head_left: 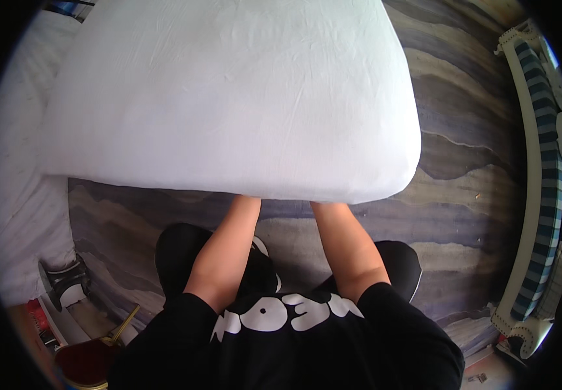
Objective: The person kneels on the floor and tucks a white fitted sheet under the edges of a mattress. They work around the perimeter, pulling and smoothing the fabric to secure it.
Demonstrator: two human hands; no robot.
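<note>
Both hands were hidden under the white-covered mattress (248, 110) just above them, probably supporting its edge from below. Couldn't tell if they were spread or pinching, tbh.

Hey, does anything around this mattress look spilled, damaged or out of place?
Nothing looks spilled or damaged. The white-covered mattress has only light creases on top. One small oddity: a tiny light speck on the patterned floor, to the mattress's right, stands out against the dark waves; it's too small to identify.
</note>
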